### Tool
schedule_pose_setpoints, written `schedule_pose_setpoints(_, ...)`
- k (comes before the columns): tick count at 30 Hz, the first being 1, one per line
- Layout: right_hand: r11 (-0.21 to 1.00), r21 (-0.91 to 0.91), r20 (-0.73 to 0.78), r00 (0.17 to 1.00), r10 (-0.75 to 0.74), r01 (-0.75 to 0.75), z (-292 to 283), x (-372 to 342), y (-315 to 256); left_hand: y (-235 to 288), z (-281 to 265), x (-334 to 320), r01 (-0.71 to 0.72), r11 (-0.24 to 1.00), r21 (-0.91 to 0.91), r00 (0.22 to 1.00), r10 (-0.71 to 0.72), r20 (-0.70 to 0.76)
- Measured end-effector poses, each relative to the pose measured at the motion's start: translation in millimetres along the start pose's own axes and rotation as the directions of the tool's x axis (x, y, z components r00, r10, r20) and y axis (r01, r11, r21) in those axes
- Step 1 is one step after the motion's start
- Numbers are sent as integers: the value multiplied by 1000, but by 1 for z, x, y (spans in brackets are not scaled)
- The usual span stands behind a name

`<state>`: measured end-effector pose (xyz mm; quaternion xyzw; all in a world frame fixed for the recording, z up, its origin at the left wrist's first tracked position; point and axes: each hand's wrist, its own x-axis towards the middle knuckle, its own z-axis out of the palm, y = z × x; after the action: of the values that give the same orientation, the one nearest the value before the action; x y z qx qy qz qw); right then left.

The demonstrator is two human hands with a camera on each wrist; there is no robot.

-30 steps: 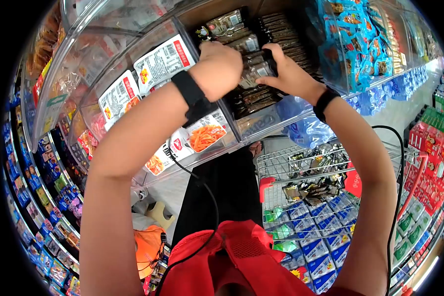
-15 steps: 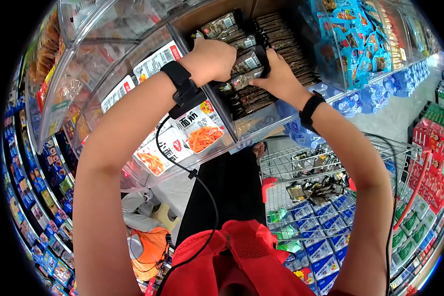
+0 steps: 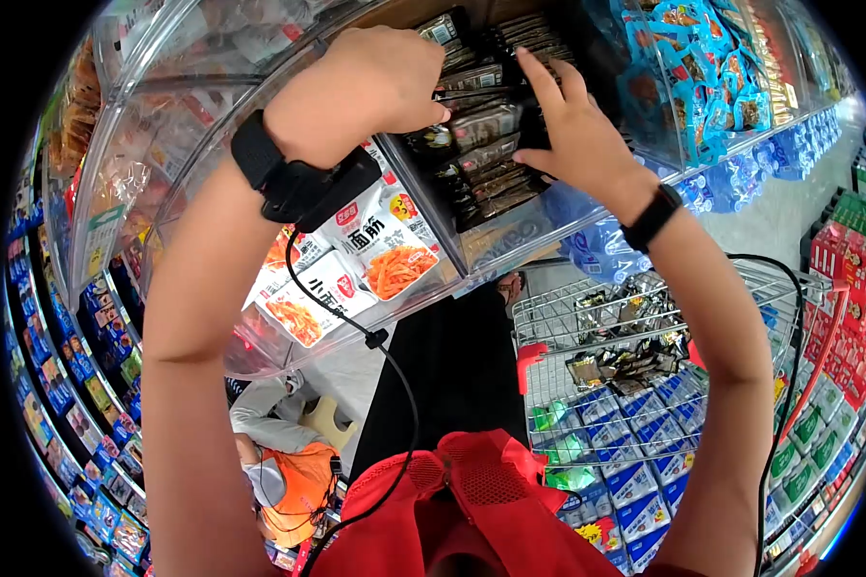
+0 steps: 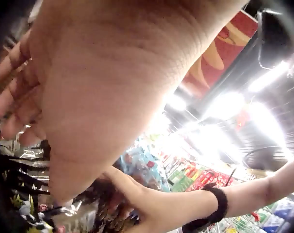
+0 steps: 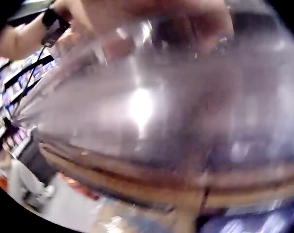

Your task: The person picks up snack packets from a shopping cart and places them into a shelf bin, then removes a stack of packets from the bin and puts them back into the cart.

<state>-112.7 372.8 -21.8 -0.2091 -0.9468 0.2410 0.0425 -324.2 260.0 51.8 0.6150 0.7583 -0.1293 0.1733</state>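
Note:
Dark snack packets (image 3: 488,125) stand in rows in a clear-walled bin at the top of the head view. My left hand (image 3: 366,91) is over the bin's left side, its thumb tip right at the packets. In the left wrist view, that hand's fingers (image 4: 18,92) are loosely bent and apart from the thumb, with packets below them. Over the right side of the rows, my right hand (image 3: 582,135) has its fingers spread and its thumb toward the packets. In the right wrist view, the clear bin front (image 5: 137,126) hides most of the hand's work.
White packs with orange food (image 3: 385,245) fill the compartment to the left; blue packets (image 3: 688,77) fill the one to the right. A wire shopping cart (image 3: 587,317) holding dark packets stands below right. A person in an orange vest (image 3: 298,486) is low at the left.
My left hand has drawn back leftward and up from the packets it was among. My right hand has moved slightly right, and its fingers have spread.

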Motion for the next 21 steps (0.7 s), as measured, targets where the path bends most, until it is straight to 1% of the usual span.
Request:
schedule_pose_setpoints(1,985,-152,-6,996,-87,85,-2,-1,-2,-1,9,-2,-91,995,48,986,97,-137)
schedule_pose_setpoints(2,985,-148,-4,996,-87,85,0,-1,-3,-1,20,-2,-176,978,108,943,199,-266)
schedule_pose_setpoints(3,948,-242,16,977,-211,208,2,2,-4,0,34,4,-187,978,95,936,207,-286)
schedule_pose_setpoints(4,884,-336,44,943,-329,324,2,7,-4,-1,42,9,-188,977,100,934,209,-290)
schedule_pose_setpoints(5,878,-362,72,948,-309,313,10,11,-2,-3,50,14,-176,976,127,938,205,-280)
schedule_pose_setpoints(6,877,-368,68,949,-307,310,10,18,-2,-5,52,18,-164,975,152,942,200,-269)
schedule_pose_setpoints(7,895,-342,73,958,-277,285,12,24,-3,-11,54,22,-185,953,241,954,233,-188)
schedule_pose_setpoints(8,914,-313,81,966,-246,259,15,27,-4,-14,60,23,-189,952,242,953,237,-188)
schedule_pose_setpoints(9,901,-352,73,967,-242,252,10,30,-9,-12,55,17,-208,930,304,959,254,-122)
schedule_pose_setpoints(10,904,-346,76,968,-240,252,14,29,-8,-11,53,12,-228,904,362,963,264,-53)
schedule_pose_setpoints(11,920,-313,78,972,-222,235,18,31,-7,-18,60,13,-286,860,422,940,338,-52)
schedule_pose_setpoints(12,934,-283,75,976,-204,217,18,34,-9,-15,57,12,-286,860,423,941,336,-48)
schedule_pose_setpoints(13,964,-206,184,974,-133,171,14,35,-15,-9,54,16,-271,854,444,961,266,75)
schedule_pose_setpoints(14,960,-210,235,962,-137,188,20,38,-15,-1,50,21,-259,847,465,963,188,195)
schedule_pose_setpoints(15,945,-273,237,964,-117,182,27,42,-16,10,44,31,-223,864,452,932,52,359)
schedule_pose_setpoints(16,925,-335,240,966,-99,178,36,46,-18,15,50,46,-109,890,443,910,-91,405)
schedule_pose_setpoints(18,889,-442,136,988,-68,122,58,52,-18,19,63,57,-186,825,534,835,-154,528)
schedule_pose_setpoints(19,876,-477,238,970,50,72,50,56,-29,16,52,54,-164,861,482,848,-126,514)
schedule_pose_setpoints(20,869,-493,328,935,136,47,40,58,-38,13,42,48,-199,898,391,859,-32,510)
schedule_pose_setpoints(21,860,-509,315,940,133,49,39,54,-41,8,25,36,-218,925,310,869,40,493)
